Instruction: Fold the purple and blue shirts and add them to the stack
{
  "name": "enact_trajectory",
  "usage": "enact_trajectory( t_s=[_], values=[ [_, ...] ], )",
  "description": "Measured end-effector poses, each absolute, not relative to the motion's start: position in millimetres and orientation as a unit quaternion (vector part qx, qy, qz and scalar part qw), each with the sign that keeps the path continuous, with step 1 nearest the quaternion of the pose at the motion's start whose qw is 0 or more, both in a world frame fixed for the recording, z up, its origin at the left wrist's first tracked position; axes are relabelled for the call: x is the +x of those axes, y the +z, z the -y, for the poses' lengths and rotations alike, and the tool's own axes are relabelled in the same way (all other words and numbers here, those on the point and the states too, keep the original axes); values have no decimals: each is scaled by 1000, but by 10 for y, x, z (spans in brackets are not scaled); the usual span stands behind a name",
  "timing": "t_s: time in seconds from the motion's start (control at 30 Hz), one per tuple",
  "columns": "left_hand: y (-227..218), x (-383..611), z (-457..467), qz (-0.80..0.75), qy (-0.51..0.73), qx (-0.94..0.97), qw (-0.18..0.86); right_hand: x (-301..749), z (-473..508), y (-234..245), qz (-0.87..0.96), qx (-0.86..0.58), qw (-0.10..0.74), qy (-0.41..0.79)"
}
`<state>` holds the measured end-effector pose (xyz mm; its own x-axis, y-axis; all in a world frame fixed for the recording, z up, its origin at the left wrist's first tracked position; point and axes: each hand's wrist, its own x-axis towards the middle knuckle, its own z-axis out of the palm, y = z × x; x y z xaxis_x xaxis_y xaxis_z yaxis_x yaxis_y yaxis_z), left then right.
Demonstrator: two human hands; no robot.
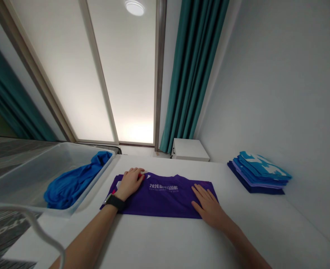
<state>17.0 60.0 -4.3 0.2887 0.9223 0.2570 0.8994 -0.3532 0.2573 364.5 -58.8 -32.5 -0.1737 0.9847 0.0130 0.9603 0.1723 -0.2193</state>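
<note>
A purple T-shirt (165, 196) with white "2024" lettering lies folded into a flat band on the white table (159, 243). My left hand (131, 182), with a black watch at the wrist, rests on the shirt's left end; its fingers curl over the far edge by a small red mark. My right hand (208, 206) lies flat on the shirt's right end, fingers stretched out and apart. Neither hand lifts the cloth.
A clear plastic bin (27, 179) at the left holds a crumpled blue garment (72, 181). A stack of folded blue and purple shirts (259, 173) sits at the right by the wall. A white cabinet (189, 149), teal curtains and a window stand beyond the table.
</note>
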Motion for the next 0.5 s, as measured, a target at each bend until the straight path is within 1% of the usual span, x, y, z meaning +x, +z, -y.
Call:
enact_trajectory(
  t_s=[0.1,0.23,0.37,0.5],
  values=[
    [-33,139,-562,-563,181,806,18,3683,434,-257,762,-634,102,90],
    [-40,110,-538,-571,175,802,10,3632,161,-167,748,-647,142,37],
    [-82,91,-558,-571,181,801,14,3477,-41,-127,736,-663,135,-10],
    [-130,64,-605,-561,195,804,36,3350,-97,-186,735,-664,133,-37]
  ],
)
